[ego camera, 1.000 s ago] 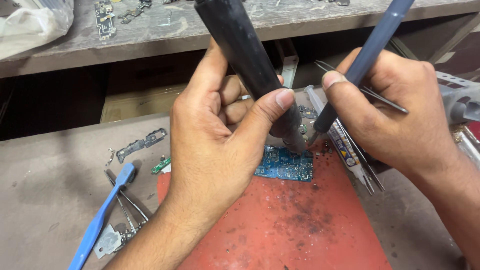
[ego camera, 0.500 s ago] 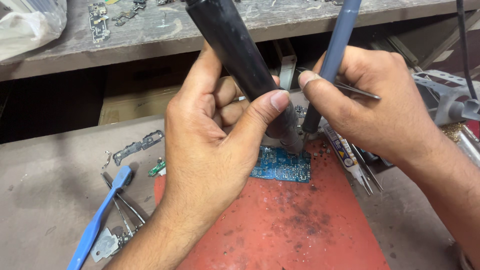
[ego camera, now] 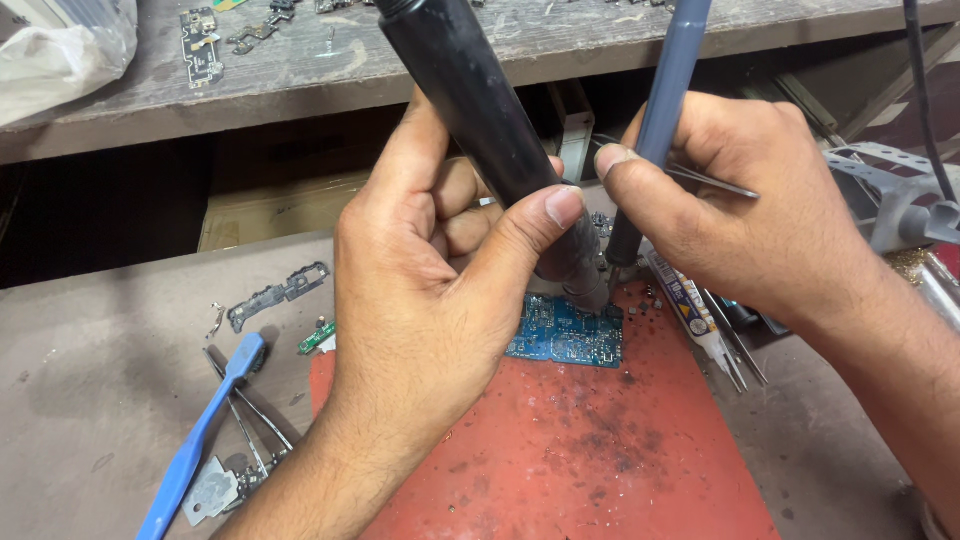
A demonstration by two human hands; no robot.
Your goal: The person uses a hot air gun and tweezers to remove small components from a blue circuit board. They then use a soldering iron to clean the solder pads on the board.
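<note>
Blue circuit board (ego camera: pixel 566 335) on red mat (ego camera: pixel 580 450), half behind left hand (ego camera: pixel 430 290).

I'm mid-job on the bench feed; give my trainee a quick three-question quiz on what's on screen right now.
1. True or false: the left hand grips a thick black tool whose tip comes down at the blue circuit board.
2. What does the right hand hold? A) a grey-handled tool together with thin metal tweezers; B) a blue-handled brush; C) nothing.
3. What surface does the circuit board lie on?

Key
1. True.
2. A. The blue-handled tool lies untouched on the bench, left of the mat.
3. A red mat, stained dark in places, on the grey bench.
</note>
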